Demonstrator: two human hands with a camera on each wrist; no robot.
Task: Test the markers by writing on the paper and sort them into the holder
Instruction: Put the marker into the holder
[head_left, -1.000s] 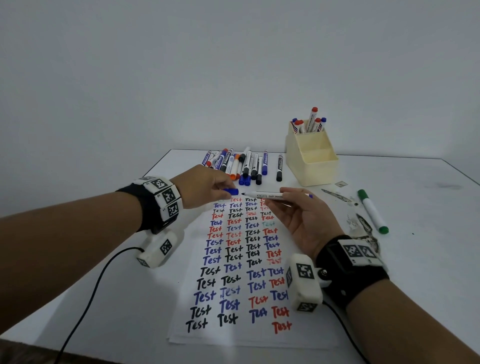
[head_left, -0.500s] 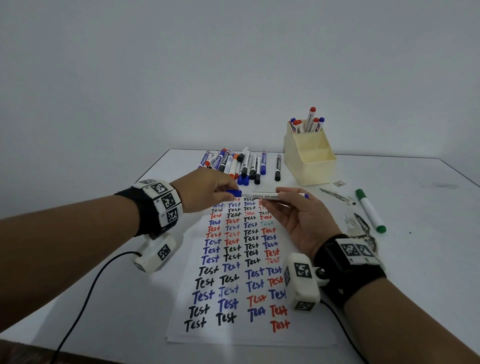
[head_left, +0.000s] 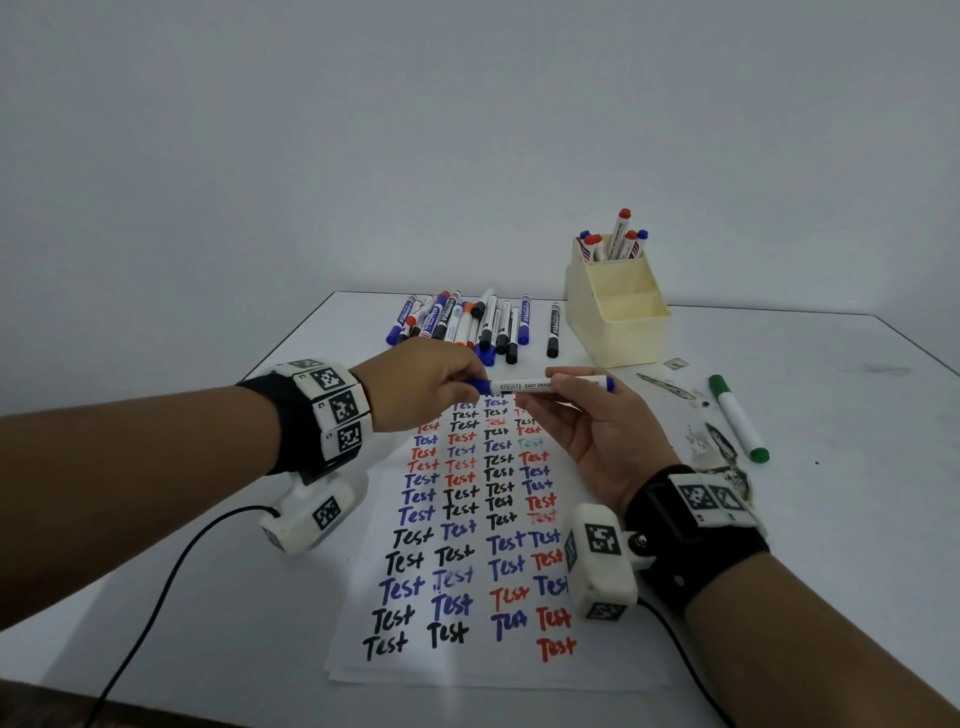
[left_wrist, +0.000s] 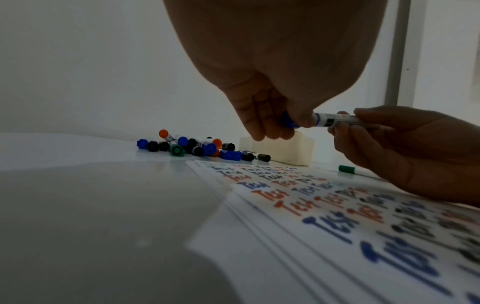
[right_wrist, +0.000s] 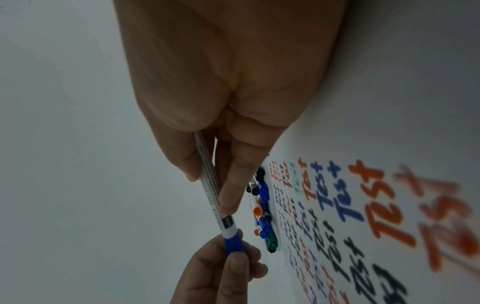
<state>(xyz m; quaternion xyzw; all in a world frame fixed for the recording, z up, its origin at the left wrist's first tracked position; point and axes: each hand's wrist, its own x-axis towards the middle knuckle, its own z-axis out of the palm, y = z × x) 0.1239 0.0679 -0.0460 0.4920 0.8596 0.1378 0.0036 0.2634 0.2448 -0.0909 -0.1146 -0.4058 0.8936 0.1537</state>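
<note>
Left hand (head_left: 415, 384) pinching blue cap (left_wrist: 291, 121), right hand (head_left: 597, 431) gripping marker (head_left: 524, 386) barrel. Green-capped marker (left_wrist: 176, 150) in pile seen from wrists only. Holder (head_left: 618, 312) back compartment: red and blue markers (head_left: 615, 241).

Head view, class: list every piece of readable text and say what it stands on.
"Test", handwritten repeatedly in black, blue and red: paper.
"KREAT…" and "EASY ERAS…", the rest hidden by fingers: barrel of the blue marker.
Labels on the marker pile: too small to read.
</note>
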